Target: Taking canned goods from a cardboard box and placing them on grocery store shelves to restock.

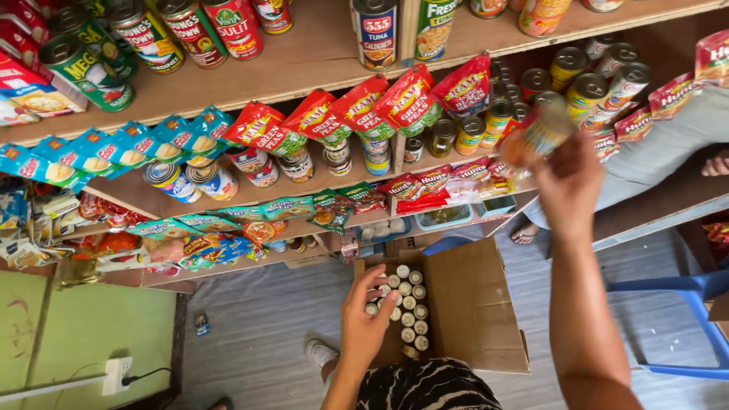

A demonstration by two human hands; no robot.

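Shelf-stocking step — right hand (566, 182) clasps a can (536, 135) at the shelf (319, 182); left hand (364, 323), grip loose, over box (471, 304) cans. Next: a steady placement.

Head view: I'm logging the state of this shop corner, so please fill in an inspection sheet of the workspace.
Surface: wooden shelves in tiers, above a grey plank floor.
Job's things: open cardboard box on the floor, holding rows of small cans; one can, blurred, raised toward the shelf.
Clutter: red pouches and blue sachets hanging along shelf edges; tins stacked behind.
Grippers: left hand reaches into the box; right hand holds the can.
Cables: black cord plugged into a white wall socket.
Surroundings: blue plastic chair; another person's foot in a sandal.
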